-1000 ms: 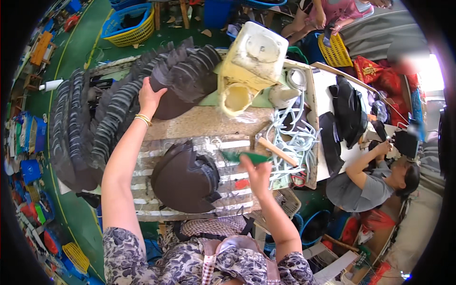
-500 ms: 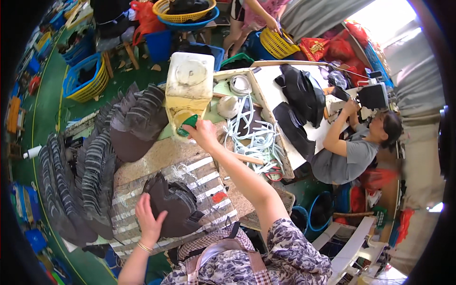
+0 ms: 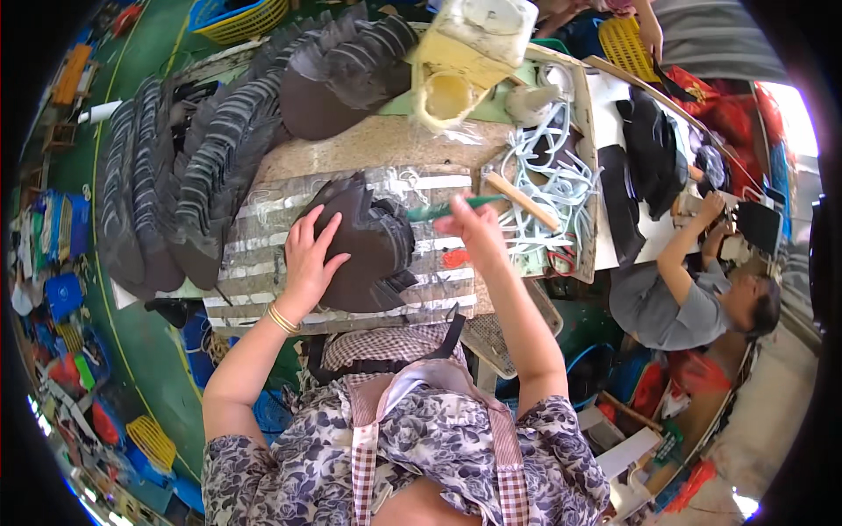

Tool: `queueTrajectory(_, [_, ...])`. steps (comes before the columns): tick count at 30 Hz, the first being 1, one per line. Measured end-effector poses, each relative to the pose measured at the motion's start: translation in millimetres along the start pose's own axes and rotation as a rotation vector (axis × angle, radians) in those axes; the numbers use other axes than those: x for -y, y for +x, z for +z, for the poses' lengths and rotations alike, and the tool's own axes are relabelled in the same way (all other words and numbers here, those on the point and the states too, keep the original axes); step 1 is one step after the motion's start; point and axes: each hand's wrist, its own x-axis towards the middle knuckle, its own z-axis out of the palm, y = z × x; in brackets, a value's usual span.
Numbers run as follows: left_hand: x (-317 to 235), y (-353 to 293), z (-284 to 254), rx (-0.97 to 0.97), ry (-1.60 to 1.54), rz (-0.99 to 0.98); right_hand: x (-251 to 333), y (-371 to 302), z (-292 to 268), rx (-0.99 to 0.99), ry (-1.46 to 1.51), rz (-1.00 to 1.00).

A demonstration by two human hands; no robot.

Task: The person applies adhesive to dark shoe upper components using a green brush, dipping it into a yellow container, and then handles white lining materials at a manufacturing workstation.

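I had the left grip [image 3: 313, 260] laid over the stack of dark pieces [image 3: 368, 272], fingers spread and loose, pinching nothing, while the right grip [image 3: 474, 230] was closed around a green tool [image 3: 434, 211] just off the stack's right side. To steady the layers well, I judged, the left palm wanted light, even weight, since a hard push might have skewed them. The tool called for a low angle and a relaxed wrist, its tip kept from digging into the stepped edges (blur hid its shape, and I could not tell whether it touched). The stack sat on the striped board [image 3: 250, 273], close to the near edge of the worktop [image 3: 395, 145] and roughly midway between its left and right edges. Its top piece looked dark brown, matte and smooth, rounded along the left, with pointed notches at the right, where thin layers fanned out in blackish and greyish steps. Rows of similar pieces [image 3: 215, 188] lay overlapped toward the worktop's left edge, a yellowish container [image 3: 460, 53] stood by the far edge, and pale straps [image 3: 561, 188] lay tangled near the right edge
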Motion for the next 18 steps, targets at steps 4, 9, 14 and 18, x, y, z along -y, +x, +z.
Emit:
queueTrajectory(4, [2,-6,2,0.033,-0.007,-0.019,-43,3,19,0.019,-0.581,-0.086])
queueTrajectory(9, [1,-12,1,0.031,-0.019,-0.039,-40,14,44,-0.014,-0.381,-0.241])
queueTrajectory(14, [-3,-11,-2,0.032,-0.014,-0.061,-96,-47,14,-0.150,-0.133,-0.221])
queueTrajectory(18, [5,-7,3,-0.002,-0.002,-0.020,-99,-70,13,-0.163,-0.001,-0.269])
